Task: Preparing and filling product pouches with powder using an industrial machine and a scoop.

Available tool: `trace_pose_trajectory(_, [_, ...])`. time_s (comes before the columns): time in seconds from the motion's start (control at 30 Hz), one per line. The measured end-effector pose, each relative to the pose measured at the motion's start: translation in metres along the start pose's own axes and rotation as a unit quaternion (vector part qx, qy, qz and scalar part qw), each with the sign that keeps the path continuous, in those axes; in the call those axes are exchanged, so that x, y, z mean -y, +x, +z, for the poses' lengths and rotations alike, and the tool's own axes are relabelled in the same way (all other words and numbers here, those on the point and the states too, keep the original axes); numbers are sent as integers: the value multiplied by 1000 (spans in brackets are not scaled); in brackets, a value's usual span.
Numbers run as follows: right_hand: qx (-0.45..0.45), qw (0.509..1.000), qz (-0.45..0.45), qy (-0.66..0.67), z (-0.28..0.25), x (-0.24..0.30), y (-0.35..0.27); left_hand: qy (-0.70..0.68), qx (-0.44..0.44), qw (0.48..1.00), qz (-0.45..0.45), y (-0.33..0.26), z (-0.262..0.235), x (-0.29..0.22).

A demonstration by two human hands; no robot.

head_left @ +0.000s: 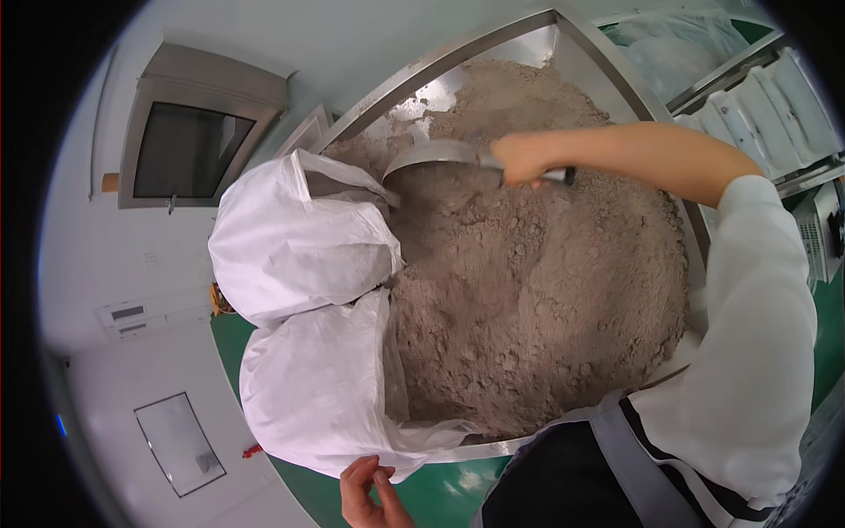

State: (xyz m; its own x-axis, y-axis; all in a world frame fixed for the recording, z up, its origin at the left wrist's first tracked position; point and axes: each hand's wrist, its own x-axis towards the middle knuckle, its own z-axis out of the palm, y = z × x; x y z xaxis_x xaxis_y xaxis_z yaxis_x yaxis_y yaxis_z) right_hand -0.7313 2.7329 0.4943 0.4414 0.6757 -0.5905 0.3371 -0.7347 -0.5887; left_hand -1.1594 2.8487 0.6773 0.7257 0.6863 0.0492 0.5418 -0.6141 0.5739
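My right hand (523, 158) is closed round the handle of a metal scoop (436, 153), over the far part of a heap of grey-brown powder (537, 282). The scoop's rounded head points left, its rim close to the mouth of a white bag (304, 238). The powder, partly in lumps, fills much of a steel bin (607, 66). A second white bag (312, 378) hangs nearer to me on the bin's left side. Just below it, my left hand (371, 495) has loosely curled fingers, thumb apart, with nothing visible in them. The insides of both bags are mostly hidden.
Bin walls border the powder, with the near edge (480, 451) before my body. A steel-framed window box (198, 128) is on the wall at far left. White trays (766, 114) sit in a rack at right, by clear plastic sheeting (678, 48). The floor (299, 480) is green.
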Motion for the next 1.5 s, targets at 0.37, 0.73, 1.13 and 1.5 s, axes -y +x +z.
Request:
trace_pose_trajectory(0.37, [-181, 882, -131, -415, -21, 3, -42, 71, -9, 993, 90, -9, 12, -6])
trace_pose_trajectory(0.73, [5, 970, -176, -168, 43, 37, -31, 344, -28, 927, 145, 23, 51, 45])
trace_pose_trajectory(1.13, [-21, 897, -203, -393, 82, 69, -44, 362, -56, 919, 148, 4, 19, 48])
trace_pose_trajectory(1.5, [13, 999, 10, -37, 34, 34, -30, 267, -189, 945, -3, -108, -43, 82])
